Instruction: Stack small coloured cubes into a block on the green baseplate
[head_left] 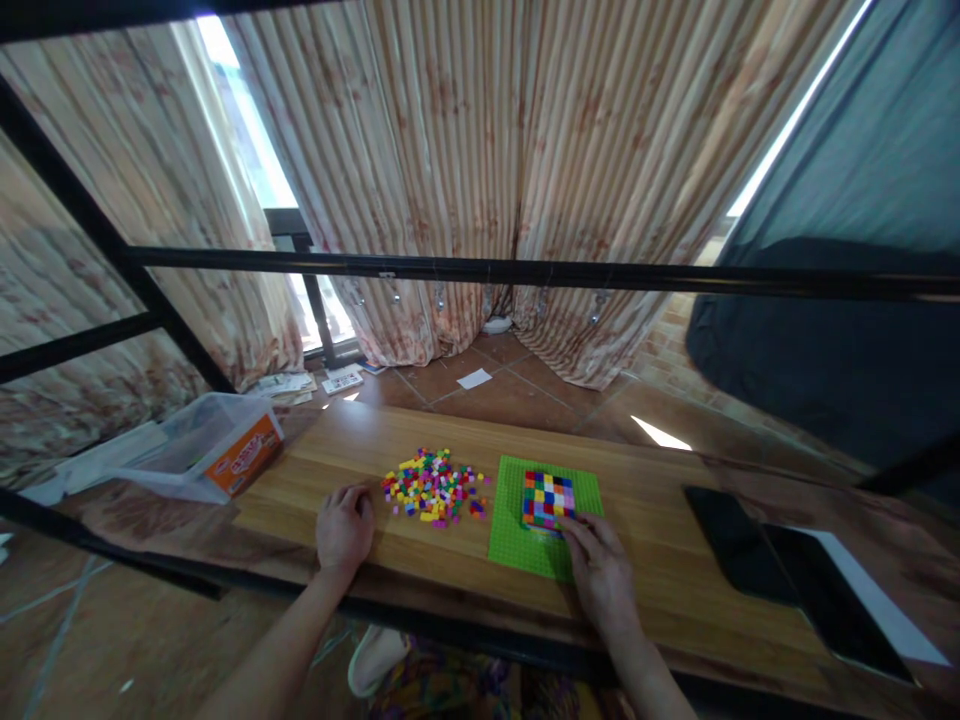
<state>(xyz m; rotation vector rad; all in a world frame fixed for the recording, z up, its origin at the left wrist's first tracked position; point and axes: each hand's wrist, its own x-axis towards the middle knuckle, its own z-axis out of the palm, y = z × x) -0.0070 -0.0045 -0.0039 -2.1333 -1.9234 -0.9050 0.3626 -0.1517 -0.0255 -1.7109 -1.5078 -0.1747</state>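
Observation:
On the wooden table, a green studded baseplate (517,540) carries a square block of multicoloured building bricks (548,499). My right hand (602,570) reaches over the plate from the near right. Its thumb and forefinger are closed at the block's near right corner, on a brick there that the fingertips mostly cover. Left of the plate lies a loose heap of small bricks (433,487) in yellow, pink, red, purple and other colours. My left hand (345,525) rests on the table left of the heap, fingers curled into a loose fist, with nothing visible in it.
A clear plastic box (195,440) with an orange label stands at the table's left end. Dark flat panels (739,540) and a white sheet (874,590) lie at the right. A black metal bar (450,265) crosses beyond the table, with striped curtains (420,150) behind.

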